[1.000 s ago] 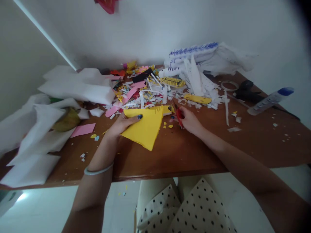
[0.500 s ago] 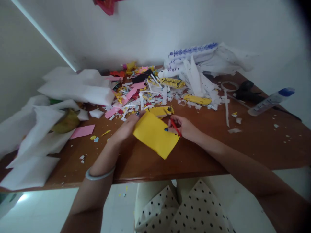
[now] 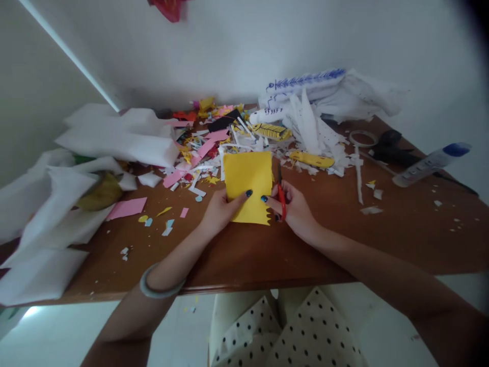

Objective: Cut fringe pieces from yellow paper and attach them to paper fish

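Left hand (image 3: 221,210) pinches yellow paper (image 3: 248,171), seemingly to hold it flat; right hand (image 3: 296,206) grips red scissors (image 3: 282,201) while touching the paper's right edge, likely steadying it

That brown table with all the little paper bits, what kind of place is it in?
Probably a craft corner, though I can't be sure. The signs: coloured paper scraps heaped on the table, a yellow sheet held in the left hand, and red scissors in the right hand.
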Tool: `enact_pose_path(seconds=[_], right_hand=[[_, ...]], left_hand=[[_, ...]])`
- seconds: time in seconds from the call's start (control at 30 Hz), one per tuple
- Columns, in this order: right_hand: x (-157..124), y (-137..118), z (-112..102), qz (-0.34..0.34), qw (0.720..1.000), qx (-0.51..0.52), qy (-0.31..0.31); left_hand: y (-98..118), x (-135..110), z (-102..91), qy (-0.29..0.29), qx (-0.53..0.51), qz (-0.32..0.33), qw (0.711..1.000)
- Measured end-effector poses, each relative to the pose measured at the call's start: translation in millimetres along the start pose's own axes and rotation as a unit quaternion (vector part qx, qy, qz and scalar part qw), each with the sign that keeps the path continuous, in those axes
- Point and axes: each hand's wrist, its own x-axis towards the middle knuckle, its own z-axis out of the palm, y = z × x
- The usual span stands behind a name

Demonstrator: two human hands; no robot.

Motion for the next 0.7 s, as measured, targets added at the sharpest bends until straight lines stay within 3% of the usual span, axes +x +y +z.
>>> enact_pose_path(seconds=[0.17,0.27,0.33,0.4,0.47,0.57,0.7], right_hand=[[7.0,2.6,-5.8,-0.011,0.999,0.017,-0.029],[14.7,-2.4,-20.0,-0.012,0.994,0.006,-0.107],[18.5,-7.7,-29.8,0.025,0.977,-0.043,-0.206],[19.6,-12.2,-36.2,0.074,0.943,-0.102,-0.309],[17.5,-14.7,-38.0,0.099,0.909,-0.159,-0.373],[11.7,-15.6,-34.7,0.093,0.884,-0.207,-0.408],[8.2,-15.4,-30.6,0.094,0.874,-0.213,-0.427]], left_hand=[[7.0,2.5,-15.2,0.095,0.097,0.066,0.989],[15.5,5.5,-29.6,0.116,0.126,0.079,0.982],[21.9,7.4,-40.1,0.073,0.125,0.059,0.988],[26.6,8.7,-49.4,0.058,0.124,0.070,0.988],[28.0,9.1,-55.7,0.044,0.138,0.086,0.986],[25.9,8.7,-59.2,0.019,0.161,0.103,0.981],[23.5,7.7,-58.3,0.001,0.184,0.092,0.979]])
